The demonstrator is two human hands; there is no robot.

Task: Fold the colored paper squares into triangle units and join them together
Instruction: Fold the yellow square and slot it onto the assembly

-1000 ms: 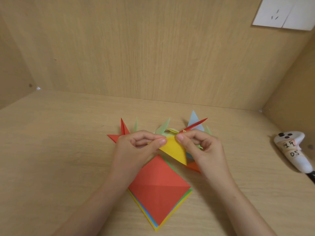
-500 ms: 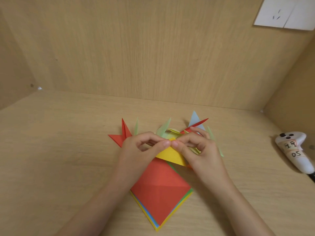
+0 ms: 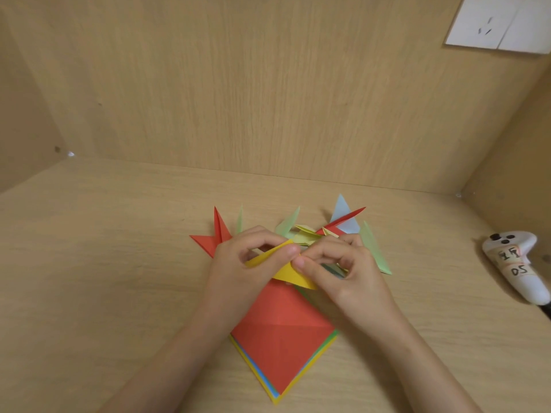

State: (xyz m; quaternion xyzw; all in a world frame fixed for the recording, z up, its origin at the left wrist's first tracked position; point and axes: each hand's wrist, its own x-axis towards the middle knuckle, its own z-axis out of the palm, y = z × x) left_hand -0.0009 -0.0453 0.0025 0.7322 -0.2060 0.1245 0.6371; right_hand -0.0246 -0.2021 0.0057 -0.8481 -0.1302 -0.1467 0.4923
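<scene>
- The wooden table (image 3: 89, 278) carries everything and is boxed in by wooden walls, so there is no hazard from the surface itself.
- The stack of colored paper squares (image 3: 280, 332), red on top, lies on the table right under the wrists with its edges slightly fanned. A dragging forearm could skew it.
- The folded units (image 3: 343, 217), with red, green, blue and pale yellow points, cluster on the table just behind the knuckles. A careless flick of the right fingers might scatter them.
- The left hand (image 3: 238, 263) and right hand (image 3: 351, 278) are both clamped on 1 piece, thumb and forefinger pinching, tips meeting in the middle.
- A white controller (image 3: 515, 263) lies well apart at the right edge, out of play.
- The yellow sheet (image 3: 293, 277), the unit in the making, is held in the air above the stack's top corner, bent over with the fold gaping.
- The real danger is here: with no table behind it, the crease could land crooked if either pinch slips.
- Misaligned edges would probably leave a unit that won't slot cleanly into the others.
</scene>
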